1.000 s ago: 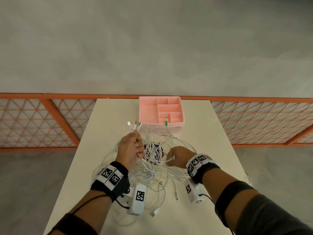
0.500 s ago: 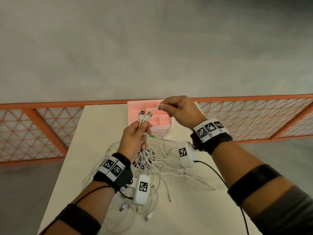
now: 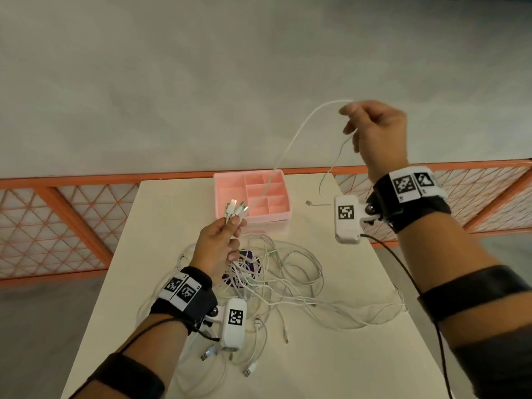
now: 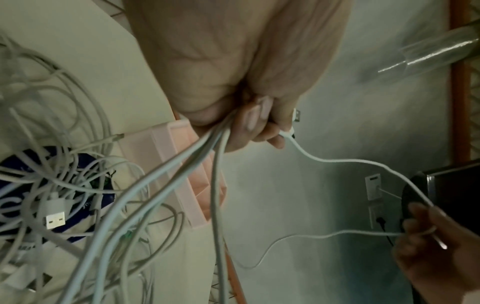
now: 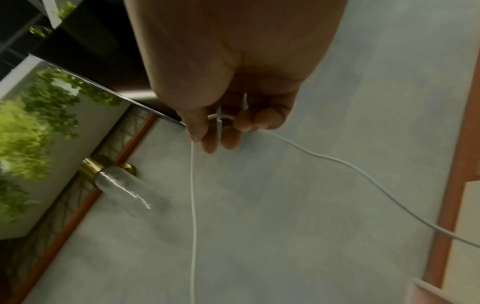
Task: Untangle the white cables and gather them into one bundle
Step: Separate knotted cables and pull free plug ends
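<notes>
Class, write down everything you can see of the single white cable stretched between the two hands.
The cable is thin, white and smooth, likely plastic-coated. One end sits with other plugs in the left hand. It rises in an arc over the pink tray to the raised right hand, which pinches it; the rest hangs down to a plug by the table.

cables (image 3: 276, 283): white, lying tangled on table | several plug ends (image 3: 236, 210) sticking up together above pile | one strand (image 3: 290, 145) arching high, its end (image 3: 309, 202) dangling
</notes>
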Demonstrator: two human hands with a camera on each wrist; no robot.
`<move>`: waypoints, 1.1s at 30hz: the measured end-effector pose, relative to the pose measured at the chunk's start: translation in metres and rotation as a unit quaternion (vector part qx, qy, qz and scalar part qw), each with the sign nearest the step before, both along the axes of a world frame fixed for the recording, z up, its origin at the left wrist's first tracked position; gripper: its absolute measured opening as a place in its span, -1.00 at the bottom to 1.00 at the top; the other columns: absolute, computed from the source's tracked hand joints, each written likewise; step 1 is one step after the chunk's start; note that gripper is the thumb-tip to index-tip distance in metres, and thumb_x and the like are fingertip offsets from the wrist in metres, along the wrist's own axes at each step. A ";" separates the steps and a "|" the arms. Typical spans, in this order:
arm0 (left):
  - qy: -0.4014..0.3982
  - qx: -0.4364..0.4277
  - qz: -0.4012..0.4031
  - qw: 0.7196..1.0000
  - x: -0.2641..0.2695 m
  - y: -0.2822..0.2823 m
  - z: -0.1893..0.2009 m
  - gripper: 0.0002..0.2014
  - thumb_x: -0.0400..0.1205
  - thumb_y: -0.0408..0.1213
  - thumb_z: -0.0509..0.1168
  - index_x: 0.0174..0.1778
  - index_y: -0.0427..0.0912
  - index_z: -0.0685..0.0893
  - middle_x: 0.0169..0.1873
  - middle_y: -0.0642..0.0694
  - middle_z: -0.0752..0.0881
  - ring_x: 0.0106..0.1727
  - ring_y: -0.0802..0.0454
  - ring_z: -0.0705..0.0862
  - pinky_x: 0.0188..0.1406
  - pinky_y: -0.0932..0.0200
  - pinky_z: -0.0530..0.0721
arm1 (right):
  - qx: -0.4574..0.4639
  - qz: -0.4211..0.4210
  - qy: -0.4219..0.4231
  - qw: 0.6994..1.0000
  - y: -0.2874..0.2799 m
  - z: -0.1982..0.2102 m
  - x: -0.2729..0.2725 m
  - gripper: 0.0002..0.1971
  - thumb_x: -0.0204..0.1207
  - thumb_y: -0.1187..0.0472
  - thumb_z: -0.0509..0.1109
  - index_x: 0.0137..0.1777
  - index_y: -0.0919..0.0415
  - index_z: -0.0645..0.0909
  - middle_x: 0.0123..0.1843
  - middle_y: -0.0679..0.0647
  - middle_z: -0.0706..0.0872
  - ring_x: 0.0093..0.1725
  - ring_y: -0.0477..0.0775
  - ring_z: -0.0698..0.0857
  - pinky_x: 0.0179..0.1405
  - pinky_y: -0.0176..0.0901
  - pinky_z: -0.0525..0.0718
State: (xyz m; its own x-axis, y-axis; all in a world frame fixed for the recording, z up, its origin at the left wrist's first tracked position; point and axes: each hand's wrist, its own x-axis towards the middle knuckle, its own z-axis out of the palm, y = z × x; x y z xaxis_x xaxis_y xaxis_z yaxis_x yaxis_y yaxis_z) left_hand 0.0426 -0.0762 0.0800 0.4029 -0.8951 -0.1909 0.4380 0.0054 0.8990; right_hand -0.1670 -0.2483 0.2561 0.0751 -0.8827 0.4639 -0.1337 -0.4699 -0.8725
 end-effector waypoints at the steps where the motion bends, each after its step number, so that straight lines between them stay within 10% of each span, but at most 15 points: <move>1: 0.009 0.000 0.010 1.000 0.003 0.000 0.000 -0.77 0.75 -0.21 0.26 0.02 -0.35 0.67 -0.36 0.01 0.51 -0.58 0.18 0.26 -0.67 0.32 0.26 | 0.014 -0.003 0.011 1.000 0.000 -0.008 -0.002 -0.80 0.54 0.05 0.45 -0.11 0.17 0.81 -0.36 0.09 0.72 -0.52 -0.04 0.49 -0.46 -0.18 0.47; 12: -0.020 0.082 0.126 0.988 0.020 0.008 -0.012 -0.81 0.75 -0.23 0.29 -0.01 -0.26 0.75 -0.34 -0.07 0.57 -0.63 0.17 0.29 -0.70 0.31 0.29 | 0.142 0.005 0.149 0.978 -0.011 -0.083 -0.025 -0.86 0.58 0.24 0.42 -0.14 0.29 0.74 -0.23 0.22 0.79 -0.33 0.04 0.74 -0.26 -0.04 0.74; 16: -0.023 0.089 0.168 0.981 0.023 0.007 -0.007 -0.80 0.77 -0.27 0.25 -0.01 -0.20 0.78 -0.27 -0.10 0.60 -0.61 0.15 0.31 -0.69 0.31 0.34 | 0.185 -0.040 0.048 0.981 -0.012 -0.101 -0.027 -0.73 0.57 0.35 0.20 -0.01 0.29 0.77 -0.05 0.21 0.82 -0.05 0.18 0.79 0.04 0.11 0.76; 20: -0.027 0.065 0.131 0.989 0.022 0.006 0.000 -0.74 0.78 -0.20 0.23 -0.02 -0.27 0.75 -0.31 -0.09 0.61 -0.57 0.12 0.30 -0.66 0.29 0.35 | 0.129 -0.051 0.018 0.990 -0.008 -0.098 -0.025 -0.85 0.59 0.32 0.32 -0.01 0.29 0.73 -0.14 0.21 0.82 -0.17 0.10 0.78 -0.05 0.00 0.78; 26: 0.008 0.037 0.014 0.999 -0.003 -0.005 0.021 -0.69 0.80 -0.14 0.18 -0.07 -0.31 0.66 -0.29 -0.19 0.75 -0.56 0.13 0.34 -0.61 0.28 0.38 | 0.106 0.170 0.068 0.977 0.032 -0.098 0.014 -0.55 0.42 0.74 0.09 -0.10 0.23 0.63 -0.25 0.16 0.73 -0.24 0.08 0.76 -0.20 -0.09 0.74; 33: 0.067 0.095 -0.015 0.993 -0.020 -0.018 0.028 -0.70 0.79 -0.19 0.21 0.10 -0.40 0.68 -0.50 -0.12 0.74 -0.52 0.00 0.60 -0.27 -0.02 0.56 | 0.157 0.417 0.166 0.880 0.111 -0.134 0.049 -0.57 0.34 0.75 0.00 -0.20 0.34 0.62 -0.38 0.18 0.66 -0.36 0.16 0.66 -0.34 -0.11 0.68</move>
